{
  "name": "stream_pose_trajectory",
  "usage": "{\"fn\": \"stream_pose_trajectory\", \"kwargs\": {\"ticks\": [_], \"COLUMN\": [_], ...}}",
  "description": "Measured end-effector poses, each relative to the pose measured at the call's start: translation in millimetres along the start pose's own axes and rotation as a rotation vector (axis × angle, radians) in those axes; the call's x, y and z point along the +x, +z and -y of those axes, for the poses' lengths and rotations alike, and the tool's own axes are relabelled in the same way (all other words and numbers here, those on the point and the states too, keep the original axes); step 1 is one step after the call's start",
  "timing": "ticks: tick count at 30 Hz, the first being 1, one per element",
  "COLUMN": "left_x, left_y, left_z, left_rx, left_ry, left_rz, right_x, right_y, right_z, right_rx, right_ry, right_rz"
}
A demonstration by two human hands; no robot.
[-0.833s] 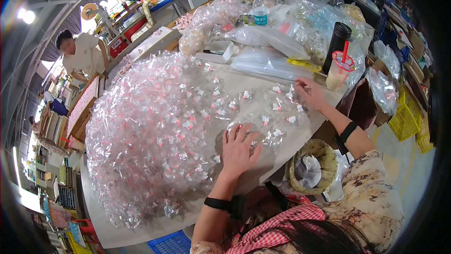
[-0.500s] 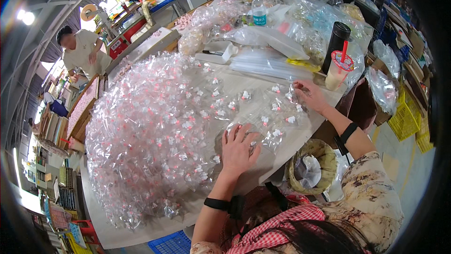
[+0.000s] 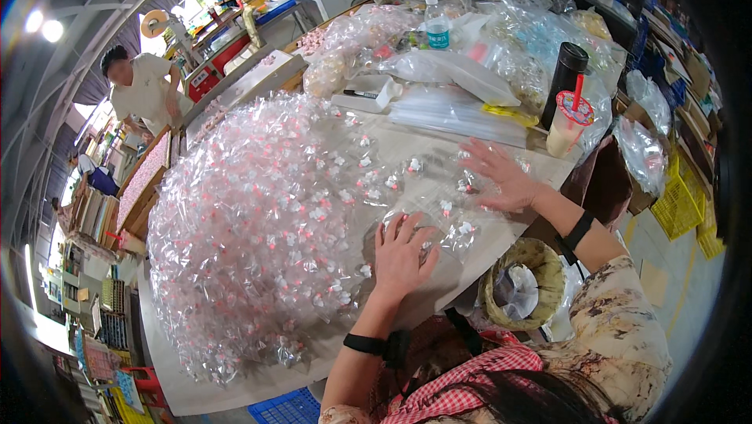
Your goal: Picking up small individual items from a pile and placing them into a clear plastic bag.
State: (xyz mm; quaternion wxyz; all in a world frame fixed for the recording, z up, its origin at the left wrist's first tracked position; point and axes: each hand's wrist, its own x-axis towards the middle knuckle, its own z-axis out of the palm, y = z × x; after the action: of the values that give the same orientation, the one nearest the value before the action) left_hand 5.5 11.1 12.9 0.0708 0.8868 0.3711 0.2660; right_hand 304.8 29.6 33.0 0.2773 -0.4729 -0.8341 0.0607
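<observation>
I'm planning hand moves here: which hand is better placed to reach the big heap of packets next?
Probably the left hand: it is open and just beside the heap. The right hand is farther off, among scattered packets.

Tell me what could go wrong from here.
The drink cup with a red straw stands near the right hand; a wide sweep might tip it. Loose clear packets between the hands lie near the table's front edge, and could slide off toward the round bin. The heap of packets is unenclosed beside the left hand, so a bump might scatter it.
</observation>
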Motion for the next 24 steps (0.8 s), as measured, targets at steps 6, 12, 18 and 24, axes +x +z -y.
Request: {"fn": "stream_pose_trajectory", "kwargs": {"ticks": [6, 12, 18, 24], "left_x": [0.5, -1.7, -2.4, -4.3], "left_y": [2.5, 2.7, 0.8, 5.9], "left_z": [-0.1, 1.5, -1.7, 4.9], "left_rx": [0.005, 0.017, 0.009, -0.061], "left_ry": [-0.01, -0.025, -0.009, -0.026], "left_rz": [-0.005, -0.022, -0.014, 0.007], "right_x": [6.0, 8.4, 5.6, 4.5], "right_y": [18.6, 27.6, 36.8, 41.6], "right_z": [-5.2, 5.1, 7.8, 3.5], "right_rx": [-0.254, -0.222, -0.254, -0.201], "right_ry": [-0.041, -0.112, -0.083, 0.057], "right_rz": [0.25, 0.0, -0.108, -0.163]}}
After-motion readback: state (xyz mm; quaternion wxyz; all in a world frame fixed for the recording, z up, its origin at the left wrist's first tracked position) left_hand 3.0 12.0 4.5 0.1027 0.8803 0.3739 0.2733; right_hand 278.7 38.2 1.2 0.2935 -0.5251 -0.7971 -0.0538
